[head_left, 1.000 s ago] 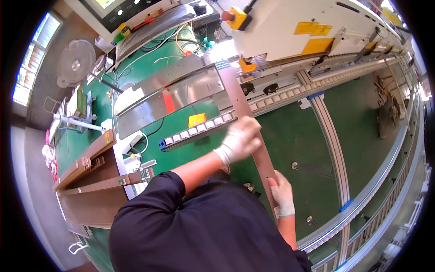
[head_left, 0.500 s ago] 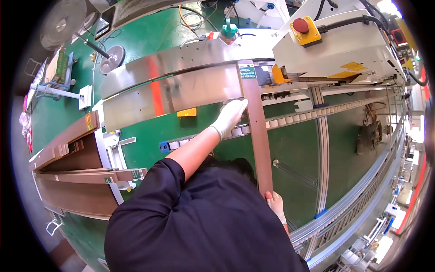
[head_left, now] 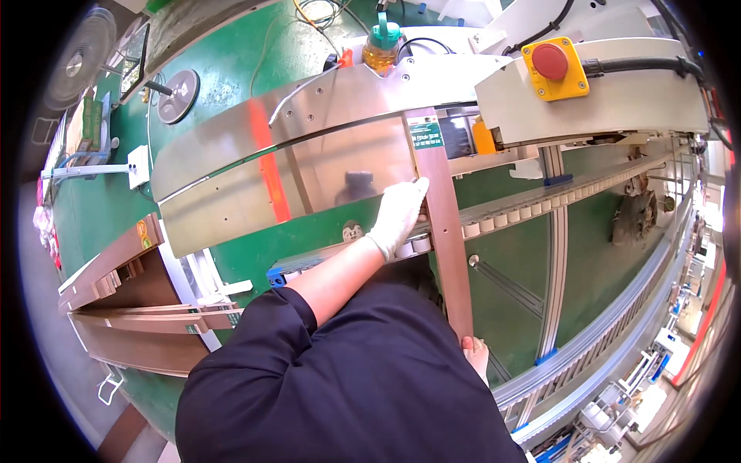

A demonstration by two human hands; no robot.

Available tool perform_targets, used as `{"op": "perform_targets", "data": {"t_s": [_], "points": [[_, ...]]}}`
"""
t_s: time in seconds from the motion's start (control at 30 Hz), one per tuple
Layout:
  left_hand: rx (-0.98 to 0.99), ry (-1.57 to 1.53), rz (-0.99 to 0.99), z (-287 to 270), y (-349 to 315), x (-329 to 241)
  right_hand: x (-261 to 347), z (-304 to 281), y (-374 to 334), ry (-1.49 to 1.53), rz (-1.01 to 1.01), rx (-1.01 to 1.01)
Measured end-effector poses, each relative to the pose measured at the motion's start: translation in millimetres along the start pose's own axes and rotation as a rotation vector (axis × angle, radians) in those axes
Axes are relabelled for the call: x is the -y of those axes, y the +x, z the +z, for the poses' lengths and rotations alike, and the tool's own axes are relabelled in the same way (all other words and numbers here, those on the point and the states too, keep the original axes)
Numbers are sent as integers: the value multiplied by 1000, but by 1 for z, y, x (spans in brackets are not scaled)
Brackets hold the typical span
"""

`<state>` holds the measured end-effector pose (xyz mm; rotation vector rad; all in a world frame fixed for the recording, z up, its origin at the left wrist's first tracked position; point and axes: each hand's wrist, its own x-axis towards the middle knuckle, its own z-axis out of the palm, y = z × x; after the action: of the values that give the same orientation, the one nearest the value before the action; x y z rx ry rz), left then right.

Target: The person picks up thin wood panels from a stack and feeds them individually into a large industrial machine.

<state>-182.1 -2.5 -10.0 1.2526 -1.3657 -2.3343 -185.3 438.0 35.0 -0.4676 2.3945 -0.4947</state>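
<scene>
A long, narrow brown plank (head_left: pixel 448 247) points away from me, a green label (head_left: pixel 426 136) at its far end. That end meets the right side of a shiny metal plate (head_left: pixel 332 174) on the machine. My left hand (head_left: pixel 400 212), in a pale glove, is closed on the plank's left edge, a little beyond the middle. Around the near end my right hand (head_left: pixel 477 355) is closed, its thumb on the right edge. My body hides part of that hand and its wrist. Beneath the plank runs a rail of white rollers (head_left: pixel 502 218).
A white machine housing (head_left: pixel 594 96) with a red stop button (head_left: pixel 550 62) stands at the far right. A bottle of amber liquid (head_left: pixel 380 54) sits behind the metal plate. More brown planks (head_left: pixel 139 336) are stacked at left. An aluminium frame post (head_left: pixel 554 270) stands to the right.
The view has shifted closer to the machine. Both hands keep their hold on the plank, which stays against the metal plate's edge. My left forearm has moved slightly right with the view.
</scene>
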Motion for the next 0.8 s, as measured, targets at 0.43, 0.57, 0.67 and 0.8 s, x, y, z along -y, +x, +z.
{"op": "perform_targets", "data": {"t_s": [0.43, 0.57, 0.67, 0.8], "points": [[-17, 53, 120, 46, 33, 13, -64, -22, 36, 132, 37, 36], [-9, 18, 68, 72, 42, 8, -74, -42, 56, 159, 32, 48], [-9, -82, 36, 93, 52, 5, -75, -64, 74, 173, 17, 55], [-59, -14, -66, 130, 69, -4, -96, -92, 97, 152, -25, 45]]}}
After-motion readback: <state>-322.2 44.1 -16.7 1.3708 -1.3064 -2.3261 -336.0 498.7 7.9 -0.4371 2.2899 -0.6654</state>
